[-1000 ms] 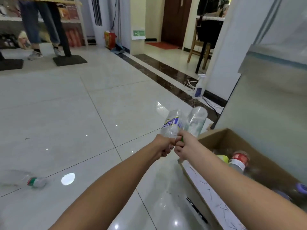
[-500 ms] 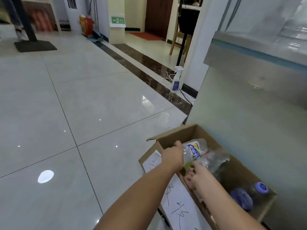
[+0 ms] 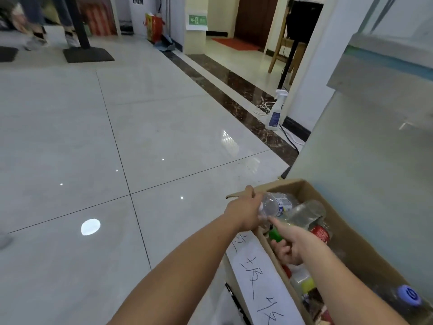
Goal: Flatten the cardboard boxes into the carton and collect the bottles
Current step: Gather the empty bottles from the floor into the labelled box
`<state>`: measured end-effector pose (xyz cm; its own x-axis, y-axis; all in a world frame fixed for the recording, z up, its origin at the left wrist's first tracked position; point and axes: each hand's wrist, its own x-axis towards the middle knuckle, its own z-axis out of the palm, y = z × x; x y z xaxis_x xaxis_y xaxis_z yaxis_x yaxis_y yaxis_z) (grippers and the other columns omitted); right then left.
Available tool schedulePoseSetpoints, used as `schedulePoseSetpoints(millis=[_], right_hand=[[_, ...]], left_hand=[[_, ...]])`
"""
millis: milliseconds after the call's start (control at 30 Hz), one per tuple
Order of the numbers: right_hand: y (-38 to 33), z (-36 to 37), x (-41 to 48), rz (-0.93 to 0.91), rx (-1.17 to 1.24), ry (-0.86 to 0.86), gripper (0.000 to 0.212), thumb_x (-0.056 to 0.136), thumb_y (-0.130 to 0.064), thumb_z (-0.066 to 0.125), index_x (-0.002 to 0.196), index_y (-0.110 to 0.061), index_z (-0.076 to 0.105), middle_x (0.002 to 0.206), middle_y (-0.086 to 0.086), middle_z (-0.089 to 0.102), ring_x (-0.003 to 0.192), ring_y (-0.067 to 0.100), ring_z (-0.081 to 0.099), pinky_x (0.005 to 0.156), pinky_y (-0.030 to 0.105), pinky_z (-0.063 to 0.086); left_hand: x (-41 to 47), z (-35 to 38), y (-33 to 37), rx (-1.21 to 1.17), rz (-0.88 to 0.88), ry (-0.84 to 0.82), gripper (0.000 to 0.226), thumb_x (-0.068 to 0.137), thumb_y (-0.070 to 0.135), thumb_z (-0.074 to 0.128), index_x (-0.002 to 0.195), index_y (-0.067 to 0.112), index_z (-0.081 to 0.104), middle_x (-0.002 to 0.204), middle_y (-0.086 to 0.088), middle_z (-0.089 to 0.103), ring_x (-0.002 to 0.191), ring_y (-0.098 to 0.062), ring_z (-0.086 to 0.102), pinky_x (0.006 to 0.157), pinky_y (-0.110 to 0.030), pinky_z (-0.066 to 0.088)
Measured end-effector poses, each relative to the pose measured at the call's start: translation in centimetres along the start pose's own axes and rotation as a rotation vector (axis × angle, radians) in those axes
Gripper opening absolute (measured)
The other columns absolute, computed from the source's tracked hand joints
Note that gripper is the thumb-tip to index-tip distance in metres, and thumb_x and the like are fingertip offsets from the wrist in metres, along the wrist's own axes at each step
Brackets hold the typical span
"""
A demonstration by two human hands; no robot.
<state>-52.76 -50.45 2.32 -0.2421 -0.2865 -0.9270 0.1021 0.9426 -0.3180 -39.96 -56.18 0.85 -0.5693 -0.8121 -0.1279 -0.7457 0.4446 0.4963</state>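
Observation:
A brown carton [image 3: 351, 233] stands on the floor at lower right, with a handwritten white sheet [image 3: 255, 273] on its near side. My left hand [image 3: 244, 213] grips the neck of a clear bottle with a blue-and-white label [image 3: 280, 204] over the carton's near rim. My right hand [image 3: 291, 246] is inside the carton, index finger straight, other fingers curled under the green cap [image 3: 275, 235] of a second clear bottle [image 3: 307, 212]. Both bottles lie tilted on others in the carton, among them a red-labelled one [image 3: 320, 232] and a blue-capped one [image 3: 408, 297].
A pale cabinet side [image 3: 363, 160] rises right behind the carton. A white spray bottle [image 3: 276, 111] and cables sit by the wall further back. At the far left a black stand base [image 3: 87, 55] and a person's legs [image 3: 35, 31] are on the glossy tiled floor.
Both hands carried the two bottles from above the floor over the carton and lowered them inside. My right index finger has straightened off its bottle.

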Motion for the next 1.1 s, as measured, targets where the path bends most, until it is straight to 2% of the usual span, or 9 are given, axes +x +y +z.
schedulePoseSetpoints(millis=[67, 133, 267, 333, 467, 767, 900, 1000, 1100], right_hand=[[-0.9, 0.2, -2.2, -0.084, -0.616, 0.178, 0.062, 0.084, -0.074, 0.032, 0.085, -0.014, 0.049, 0.051, 0.001, 0.044, 0.019, 0.005, 0.030, 0.029, 0.015, 0.027], [-2.2, 0.3, -3.1, -0.170, -0.904, 0.303, 0.064, 0.088, -0.072, 0.022, 0.098, -0.016, 0.050, 0.046, 0.002, 0.047, 0.021, 0.007, 0.032, 0.031, 0.015, 0.027], [-6.1, 5.2, -3.3, -0.425, -1.107, 0.455, 0.053, 0.095, -0.053, 0.033, 0.093, -0.006, 0.058, 0.077, 0.008, 0.065, 0.048, 0.016, 0.045, 0.046, 0.023, 0.035], [-7.1, 10.6, -4.2, -0.625, -1.008, 0.488, 0.055, 0.096, -0.049, 0.036, 0.070, -0.004, 0.054, 0.064, 0.008, 0.060, 0.052, 0.020, 0.048, 0.053, 0.027, 0.039], [-5.1, 25.4, -5.3, -0.909, -0.837, 0.275, 0.044, 0.093, -0.043, 0.047, 0.066, -0.008, 0.050, 0.061, 0.009, 0.060, 0.058, 0.027, 0.057, 0.068, 0.036, 0.054], [4.0, 56.9, -10.7, -0.965, -1.209, -0.252, 0.038, 0.094, -0.043, 0.046, 0.096, -0.005, 0.048, 0.083, 0.012, 0.061, 0.057, 0.019, 0.054, 0.054, 0.026, 0.045], [4.9, 63.0, -12.4, -0.935, -1.314, -0.355, 0.036, 0.092, -0.041, 0.051, 0.094, -0.005, 0.050, 0.075, 0.008, 0.059, 0.059, 0.017, 0.053, 0.054, 0.025, 0.045], [3.6, 64.4, -10.4, -0.944, -1.405, -0.323, 0.034, 0.091, -0.039, 0.053, 0.096, -0.006, 0.048, 0.080, 0.008, 0.058, 0.062, 0.018, 0.053, 0.054, 0.026, 0.044], [2.1, 65.3, -6.5, -0.949, -1.433, -0.236, 0.031, 0.090, -0.033, 0.054, 0.100, -0.005, 0.049, 0.088, 0.010, 0.058, 0.067, 0.020, 0.055, 0.056, 0.027, 0.046]], left_hand=[[-0.7, -2.2, -2.5, -0.134, -0.067, 0.055, 0.057, 0.090, 0.027, 0.056, 0.142, 0.021, 0.036, 0.137, -0.010, 0.033, 0.112, -0.033, 0.056, 0.089, -0.037, 0.046], [-2.0, -4.8, -6.0, -0.153, -0.189, 0.078, 0.051, 0.091, 0.024, 0.054, 0.140, 0.020, 0.041, 0.138, -0.008, 0.039, 0.120, -0.027, 0.052, 0.098, -0.037, 0.045], [-6.8, -9.7, -13.8, -0.072, -0.432, 0.065, 0.047, 0.093, 0.019, 0.051, 0.139, 0.015, 0.044, 0.142, -0.008, 0.045, 0.130, -0.024, 0.045, 0.104, -0.036, 0.040], [-10.7, -11.6, -17.9, -0.056, -0.544, 0.094, 0.048, 0.094, 0.019, 0.051, 0.140, 0.014, 0.042, 0.145, -0.009, 0.042, 0.131, -0.026, 0.043, 0.105, -0.036, 0.039], [-21.1, -14.3, -26.9, -0.067, -0.763, 0.153, 0.049, 0.092, 0.017, 0.053, 0.139, 0.013, 0.042, 0.145, -0.010, 0.042, 0.131, -0.027, 0.043, 0.105, -0.036, 0.039], [-50.6, -12.0, -42.8, -0.201, -1.312, 0.238, 0.052, 0.086, 0.016, 0.058, 0.136, 0.011, 0.043, 0.138, -0.012, 0.050, 0.124, -0.029, 0.050, 0.101, -0.035, 0.045], [-56.9, -10.1, -44.9, -0.329, -1.464, 0.247, 0.068, 0.084, 0.010, 0.059, 0.145, 0.012, 0.031, 0.149, -0.018, 0.033, 0.130, -0.032, 0.045, 0.106, -0.040, 0.043], [-56.1, -9.1, -46.1, -0.319, -1.454, 0.252, 0.071, 0.086, 0.009, 0.059, 0.149, 0.013, 0.025, 0.157, -0.017, 0.010, 0.134, -0.034, 0.040, 0.106, -0.041, 0.042], [-53.3, -7.4, -48.0, -0.307, -1.412, 0.250, 0.068, 0.086, 0.006, 0.053, 0.148, 0.016, 0.026, 0.156, -0.014, 0.006, 0.127, -0.035, 0.047, 0.100, -0.042, 0.048]])
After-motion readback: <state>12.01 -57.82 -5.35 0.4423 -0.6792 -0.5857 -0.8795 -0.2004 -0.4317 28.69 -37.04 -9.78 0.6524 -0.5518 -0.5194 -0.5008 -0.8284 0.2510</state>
